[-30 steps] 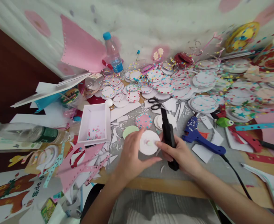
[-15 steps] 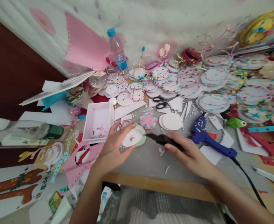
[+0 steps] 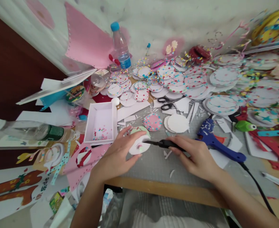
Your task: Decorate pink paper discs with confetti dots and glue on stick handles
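Note:
My left hand (image 3: 117,155) grips a small white disc (image 3: 136,148) by its edges between thumb and fingers. The disc has a pink and green spot on it. A pale green disc (image 3: 139,129) shows just behind it. My right hand (image 3: 194,155) is closed round a black-handled tool (image 3: 169,144), whose thin dark tip lies over the white disc's upper right edge. Beyond them on the grey mat (image 3: 153,169) are a pink dotted disc (image 3: 152,122) and some plain white discs (image 3: 177,123).
A white box (image 3: 101,122) with pink bits stands left of my hands. Black scissors (image 3: 166,106) lie behind. A blue glue gun (image 3: 219,147) with a cord lies right. Decorated discs (image 3: 166,72) fill the back; bottles (image 3: 121,47) stand or lie left.
The white disc in my left hand has shifted toward me and turned, showing more of the green disc behind. The tool's tip has moved from beside the disc to over its edge.

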Motion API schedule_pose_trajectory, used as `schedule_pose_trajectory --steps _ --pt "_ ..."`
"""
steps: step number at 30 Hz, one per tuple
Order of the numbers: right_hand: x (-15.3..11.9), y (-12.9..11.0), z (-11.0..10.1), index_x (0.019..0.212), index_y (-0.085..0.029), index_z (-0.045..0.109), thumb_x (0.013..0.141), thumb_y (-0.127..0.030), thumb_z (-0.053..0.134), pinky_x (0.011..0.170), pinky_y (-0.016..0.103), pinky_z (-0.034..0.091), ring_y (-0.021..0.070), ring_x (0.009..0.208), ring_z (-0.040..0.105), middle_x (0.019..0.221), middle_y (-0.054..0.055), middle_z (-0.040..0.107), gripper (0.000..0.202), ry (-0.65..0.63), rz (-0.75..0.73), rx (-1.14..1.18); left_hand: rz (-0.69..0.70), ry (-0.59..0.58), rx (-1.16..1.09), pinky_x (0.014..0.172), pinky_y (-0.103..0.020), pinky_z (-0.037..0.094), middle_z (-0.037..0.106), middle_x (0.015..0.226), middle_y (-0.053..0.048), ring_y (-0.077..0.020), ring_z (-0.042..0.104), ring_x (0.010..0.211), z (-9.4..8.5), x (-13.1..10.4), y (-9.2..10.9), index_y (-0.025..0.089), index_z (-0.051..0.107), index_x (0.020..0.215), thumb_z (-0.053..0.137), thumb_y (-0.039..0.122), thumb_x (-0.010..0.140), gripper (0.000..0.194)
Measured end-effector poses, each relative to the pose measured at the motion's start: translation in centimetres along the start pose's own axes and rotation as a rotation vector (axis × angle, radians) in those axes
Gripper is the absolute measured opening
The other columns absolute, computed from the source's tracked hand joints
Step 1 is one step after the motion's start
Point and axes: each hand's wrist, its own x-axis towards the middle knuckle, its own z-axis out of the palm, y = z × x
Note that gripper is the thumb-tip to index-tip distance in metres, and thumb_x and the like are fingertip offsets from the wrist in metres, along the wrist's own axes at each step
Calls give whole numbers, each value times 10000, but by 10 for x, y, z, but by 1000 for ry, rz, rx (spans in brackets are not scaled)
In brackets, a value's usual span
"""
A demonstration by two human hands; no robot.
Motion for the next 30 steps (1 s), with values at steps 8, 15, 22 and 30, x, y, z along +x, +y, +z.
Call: schedule_pose_trajectory --steps 8,15,22,30 --pt "0 0 0 1110 -167 571 941 -220 416 606 260 471 170 718 663 894 69 683 235 4 11 -24 30 -39 -20 1160 -440 260 505 1391 -31 -225 312 1388 -4 5 1 282 369 1363 539 123 839 573" --pt "-1 1 -3 1122 -159 586 938 -227 422 614 266 482 177 730 671 886 67 695 256 -30 29 13 -28 -104 -51 1142 -429 301 448 1439 -10 -231 220 1426 -3 1 -4 305 377 1373 563 151 828 597" --pt "1 1 -5 1121 -170 585 941 -241 424 624 260 491 177 757 682 900 59 714 252 -50 58 71 -90 -128 -103 1133 -400 323 398 1474 24 -217 225 1430 -3 2 -3 372 361 1374 588 174 815 634" --pt "1 1 -5 1116 -171 591 941 -245 418 630 263 498 181 771 688 914 64 719 257 -59 61 63 -98 -120 -112 1136 -400 320 404 1472 -4 -228 242 1426 -3 2 -4 343 383 1374 604 174 804 634"
